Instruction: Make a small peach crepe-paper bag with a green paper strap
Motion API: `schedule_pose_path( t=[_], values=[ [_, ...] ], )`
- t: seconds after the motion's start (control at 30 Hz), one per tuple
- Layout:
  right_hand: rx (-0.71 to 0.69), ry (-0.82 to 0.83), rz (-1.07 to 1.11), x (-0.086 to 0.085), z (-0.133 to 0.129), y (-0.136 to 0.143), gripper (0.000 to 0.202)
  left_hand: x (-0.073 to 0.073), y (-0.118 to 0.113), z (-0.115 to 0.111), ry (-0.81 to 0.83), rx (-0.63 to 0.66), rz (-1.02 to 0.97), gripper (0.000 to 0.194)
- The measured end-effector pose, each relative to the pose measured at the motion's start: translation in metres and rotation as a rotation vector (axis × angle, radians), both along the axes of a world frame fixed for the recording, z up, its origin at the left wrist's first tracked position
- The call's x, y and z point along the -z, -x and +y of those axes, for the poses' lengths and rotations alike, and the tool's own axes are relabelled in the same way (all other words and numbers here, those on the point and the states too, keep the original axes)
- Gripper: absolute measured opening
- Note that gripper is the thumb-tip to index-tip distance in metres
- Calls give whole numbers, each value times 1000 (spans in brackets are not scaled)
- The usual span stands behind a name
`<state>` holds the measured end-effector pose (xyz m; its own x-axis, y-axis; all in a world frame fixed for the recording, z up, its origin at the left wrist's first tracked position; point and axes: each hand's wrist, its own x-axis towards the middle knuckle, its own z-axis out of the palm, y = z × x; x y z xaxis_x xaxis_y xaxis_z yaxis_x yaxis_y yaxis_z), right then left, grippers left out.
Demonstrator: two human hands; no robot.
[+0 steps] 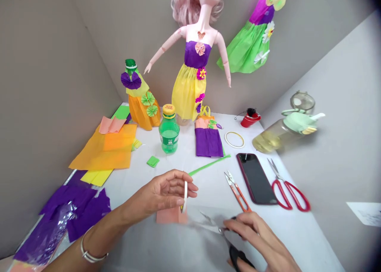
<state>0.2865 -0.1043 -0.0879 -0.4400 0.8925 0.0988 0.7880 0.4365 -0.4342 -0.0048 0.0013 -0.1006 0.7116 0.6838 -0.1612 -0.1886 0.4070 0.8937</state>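
My left hand grips a narrow roll of white tape by its edge, thumb below and fingers curled round it. Under that hand a pink piece of paper lies on the table, partly covered. My right hand has its fingers around the black handles of a pair of scissors; their slightly parted blades point left toward the pink paper and look smeared by motion. Just beyond the right hand rest orange-handled thread snips. A thin green strip stretches across the table past the left hand.
At the back stand a doll, a green bottle and a bottle in an orange paper dress. To the right are a phone, red-handled scissors and a drinking bottle. Orange sheets and purple paper cover the left.
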Motion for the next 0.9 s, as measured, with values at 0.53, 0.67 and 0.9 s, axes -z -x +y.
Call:
schedule_pose_path(
  t=[0.53,0.67,0.9],
  values=[
    [-101,-449,-143,-5,40,44,31,-2,-1,-5,76,-1,-50,40],
    [-111,-455,-152,1,40,42,33,0,-1,-4,76,-4,-65,39],
    [-19,-459,-69,3,42,53,25,0,-1,-6,94,-5,-79,43]
  ],
)
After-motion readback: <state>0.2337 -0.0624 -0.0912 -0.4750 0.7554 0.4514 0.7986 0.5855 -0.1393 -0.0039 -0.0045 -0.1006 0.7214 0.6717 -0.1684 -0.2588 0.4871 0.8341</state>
